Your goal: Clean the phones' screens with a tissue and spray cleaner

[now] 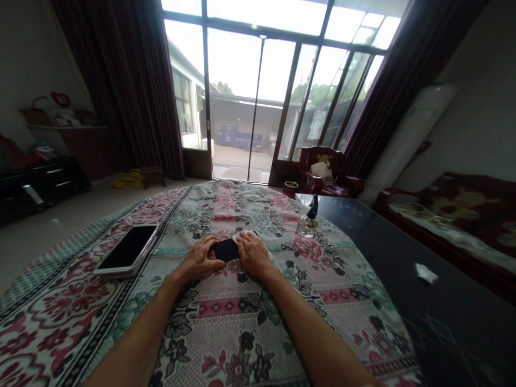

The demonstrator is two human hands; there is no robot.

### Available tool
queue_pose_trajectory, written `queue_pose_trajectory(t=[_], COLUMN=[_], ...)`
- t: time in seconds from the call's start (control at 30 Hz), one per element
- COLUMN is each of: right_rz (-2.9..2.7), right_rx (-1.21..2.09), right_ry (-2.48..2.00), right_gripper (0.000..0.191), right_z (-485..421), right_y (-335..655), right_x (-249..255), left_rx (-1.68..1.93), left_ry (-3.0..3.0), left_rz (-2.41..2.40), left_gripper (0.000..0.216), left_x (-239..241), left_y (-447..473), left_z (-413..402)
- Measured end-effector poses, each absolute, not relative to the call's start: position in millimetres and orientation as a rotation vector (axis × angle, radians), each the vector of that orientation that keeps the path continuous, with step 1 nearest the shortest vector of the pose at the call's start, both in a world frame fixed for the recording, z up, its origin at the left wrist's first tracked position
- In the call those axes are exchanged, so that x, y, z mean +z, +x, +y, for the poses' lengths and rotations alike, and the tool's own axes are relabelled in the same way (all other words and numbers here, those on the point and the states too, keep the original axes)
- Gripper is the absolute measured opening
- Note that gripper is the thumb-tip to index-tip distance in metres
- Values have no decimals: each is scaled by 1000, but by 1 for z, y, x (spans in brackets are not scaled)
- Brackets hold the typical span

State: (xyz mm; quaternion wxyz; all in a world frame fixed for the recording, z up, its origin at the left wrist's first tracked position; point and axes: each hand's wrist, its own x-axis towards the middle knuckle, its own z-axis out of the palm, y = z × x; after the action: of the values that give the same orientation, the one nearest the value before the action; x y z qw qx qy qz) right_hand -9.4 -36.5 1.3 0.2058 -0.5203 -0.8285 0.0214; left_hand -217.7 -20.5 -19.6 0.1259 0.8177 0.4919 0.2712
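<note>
- Left hand (201, 255), half curled, holds the left end of a dark flat object (226, 250) — thumb on the side nearer me, fingers on the far side.
- Right hand (253, 251) curls over a white wipe (243, 235) at the object's right end.
- I see the object above the patterned counter (237, 285) — whether it touches, I cannot tell.
- Left of it lies a tablet (127, 250).
</note>
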Motion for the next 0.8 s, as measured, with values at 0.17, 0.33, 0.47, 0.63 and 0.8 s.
queue_pose_trajectory(t=[0.17, 0.33, 0.47, 0.63, 0.8], right_rz=[-2122, -2220, -2393, -2444, -2358], right_rx=[10, -2, -7, -9, 26], right_ry=[-1731, -1601, -1267, -1179, -1380], right_gripper=[36, 30, 27, 28, 35], right_z=[-41, -57, -68, -66, -49], right_y=[-6, -26, -40, -42, -25], right_x=[4, 5, 4, 1, 2], left_rx=[787, 829, 922, 956, 866], left_ry=[2373, 2392, 2391, 2403, 2394], left_rz=[1430, 1373, 1357, 1337, 1363], left_gripper=[59, 60, 56, 52, 57], left_x=[-21, -28, -35, -38, -30], left_y=[-220, -224, -225, -224, -224], left_z=[-18, -16, -13, -13, -16])
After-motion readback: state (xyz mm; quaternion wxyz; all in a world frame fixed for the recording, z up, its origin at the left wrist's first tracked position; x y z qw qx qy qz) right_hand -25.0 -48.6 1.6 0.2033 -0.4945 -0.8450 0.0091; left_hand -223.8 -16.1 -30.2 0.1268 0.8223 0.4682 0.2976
